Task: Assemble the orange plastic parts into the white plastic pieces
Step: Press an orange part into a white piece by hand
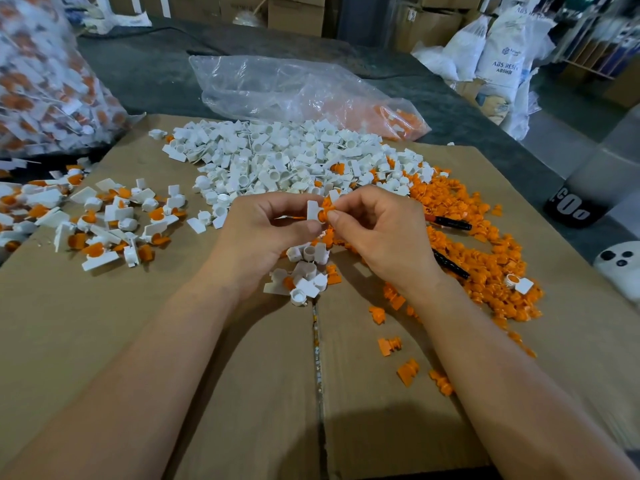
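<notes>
Her left hand [273, 221] pinches a white plastic piece [313, 210] by its flat tab, right hand [367, 223] pinching the orange plug [325, 213] — light, stiff, slippery-looking bits, best gripped at the edges.

Cardboard [242, 375]: brown, flattened over the surface, seam down its middle.
Markers [450, 223]: two, black, lying right.
Sacks [498, 53]: white, printed "ABS", far right.
Boxes [294, 10]: cardboard, behind.

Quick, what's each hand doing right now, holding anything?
Left hand: closed, holding a white piece.
Right hand: closed, pinching an orange part against the white piece.
</notes>
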The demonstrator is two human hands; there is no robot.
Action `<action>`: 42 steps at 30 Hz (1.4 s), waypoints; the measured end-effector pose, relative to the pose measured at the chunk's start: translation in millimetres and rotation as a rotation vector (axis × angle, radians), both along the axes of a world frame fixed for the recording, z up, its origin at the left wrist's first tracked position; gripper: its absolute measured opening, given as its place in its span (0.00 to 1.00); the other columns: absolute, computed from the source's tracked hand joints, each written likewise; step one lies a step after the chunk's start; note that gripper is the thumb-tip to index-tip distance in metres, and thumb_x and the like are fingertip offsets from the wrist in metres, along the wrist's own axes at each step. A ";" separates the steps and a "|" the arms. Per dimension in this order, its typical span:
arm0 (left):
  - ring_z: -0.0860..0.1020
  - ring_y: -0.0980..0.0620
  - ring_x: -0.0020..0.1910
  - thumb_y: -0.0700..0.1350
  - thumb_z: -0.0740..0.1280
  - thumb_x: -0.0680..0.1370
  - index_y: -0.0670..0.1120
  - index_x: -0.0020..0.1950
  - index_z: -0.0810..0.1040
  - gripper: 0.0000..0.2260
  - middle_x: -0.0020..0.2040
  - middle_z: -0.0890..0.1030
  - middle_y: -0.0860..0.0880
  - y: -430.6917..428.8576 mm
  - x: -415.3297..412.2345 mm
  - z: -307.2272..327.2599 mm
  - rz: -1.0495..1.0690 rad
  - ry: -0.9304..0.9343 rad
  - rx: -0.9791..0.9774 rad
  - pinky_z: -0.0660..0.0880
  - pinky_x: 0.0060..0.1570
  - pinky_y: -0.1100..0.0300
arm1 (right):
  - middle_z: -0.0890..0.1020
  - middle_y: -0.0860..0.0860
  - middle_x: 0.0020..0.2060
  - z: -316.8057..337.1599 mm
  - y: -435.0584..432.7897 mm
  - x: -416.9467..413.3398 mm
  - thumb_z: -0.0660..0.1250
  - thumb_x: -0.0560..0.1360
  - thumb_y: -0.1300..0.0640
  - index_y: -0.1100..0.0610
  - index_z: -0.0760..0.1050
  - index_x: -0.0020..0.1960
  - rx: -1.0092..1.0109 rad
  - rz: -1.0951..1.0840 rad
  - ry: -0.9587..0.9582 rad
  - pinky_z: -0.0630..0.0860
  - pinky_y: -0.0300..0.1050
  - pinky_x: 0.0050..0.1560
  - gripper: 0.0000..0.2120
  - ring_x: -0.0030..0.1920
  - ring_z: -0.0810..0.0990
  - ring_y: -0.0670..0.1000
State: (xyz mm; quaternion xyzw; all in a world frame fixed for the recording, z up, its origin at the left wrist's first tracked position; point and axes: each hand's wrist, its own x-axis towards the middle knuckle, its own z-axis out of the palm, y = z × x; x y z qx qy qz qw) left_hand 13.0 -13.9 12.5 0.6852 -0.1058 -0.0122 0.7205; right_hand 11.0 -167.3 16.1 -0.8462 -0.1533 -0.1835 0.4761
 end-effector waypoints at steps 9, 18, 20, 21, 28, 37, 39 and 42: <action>0.82 0.56 0.35 0.41 0.73 0.58 0.47 0.42 0.81 0.14 0.35 0.84 0.53 -2.6 -1.9 0.5 0.020 -0.031 -0.002 0.76 0.36 0.68 | 0.74 0.41 0.27 0.4 -2.5 0.4 0.68 0.73 0.58 0.54 0.73 0.38 -0.184 -0.019 -0.016 0.69 0.34 0.29 0.06 0.29 0.73 0.42; 0.82 0.57 0.34 0.32 0.73 0.63 0.48 0.40 0.81 0.13 0.35 0.84 0.54 -3.4 -4.2 -1.4 0.032 -0.050 0.013 0.76 0.33 0.68 | 0.81 0.52 0.31 2.9 0.2 -2.3 0.67 0.73 0.59 0.54 0.74 0.36 -0.102 0.020 0.101 0.78 0.53 0.37 0.08 0.34 0.80 0.54; 0.83 0.56 0.35 0.31 0.73 0.64 0.47 0.41 0.81 0.13 0.35 0.84 0.53 -3.4 -4.1 -1.7 0.030 -0.063 0.032 0.76 0.33 0.68 | 0.81 0.51 0.30 2.9 -0.6 -2.5 0.67 0.73 0.59 0.52 0.73 0.35 -0.088 0.028 0.103 0.78 0.54 0.36 0.09 0.33 0.80 0.53; 0.83 0.56 0.35 0.30 0.73 0.64 0.47 0.41 0.81 0.13 0.35 0.84 0.53 -3.4 -3.9 -1.6 0.031 -0.069 0.030 0.76 0.34 0.68 | 0.81 0.51 0.30 2.8 -0.7 -2.7 0.68 0.73 0.59 0.51 0.73 0.35 -0.078 0.037 0.106 0.79 0.53 0.36 0.09 0.32 0.80 0.52; 0.81 0.56 0.35 0.34 0.72 0.65 0.46 0.41 0.82 0.09 0.34 0.84 0.52 -3.4 -3.0 -0.2 0.060 -0.079 -0.055 0.77 0.37 0.66 | 0.80 0.45 0.35 3.7 0.6 -2.8 0.73 0.68 0.59 0.47 0.74 0.39 0.024 0.114 0.066 0.79 0.44 0.41 0.10 0.37 0.80 0.46; 0.81 0.55 0.34 0.32 0.70 0.69 0.44 0.40 0.81 0.08 0.33 0.83 0.51 -5.1 -4.1 -0.3 0.089 -0.054 -0.065 0.79 0.36 0.65 | 0.81 0.48 0.41 3.3 1.2 -1.7 0.73 0.66 0.59 0.57 0.79 0.50 0.018 0.113 0.045 0.79 0.40 0.46 0.12 0.42 0.81 0.45; 0.82 0.55 0.34 0.32 0.70 0.69 0.44 0.40 0.81 0.08 0.33 0.83 0.51 -5.4 -4.3 0.0 0.087 -0.047 -0.075 0.79 0.37 0.65 | 0.81 0.49 0.41 3.4 1.2 -1.9 0.74 0.66 0.60 0.59 0.80 0.50 0.013 0.118 0.024 0.78 0.38 0.46 0.13 0.41 0.81 0.44; 0.82 0.54 0.35 0.32 0.70 0.69 0.45 0.39 0.81 0.09 0.34 0.83 0.51 -5.0 -3.4 0.3 0.107 -0.028 -0.098 0.79 0.39 0.64 | 0.80 0.48 0.41 2.8 0.7 -1.8 0.74 0.65 0.61 0.59 0.80 0.51 -0.012 0.118 -0.010 0.77 0.36 0.46 0.15 0.41 0.80 0.43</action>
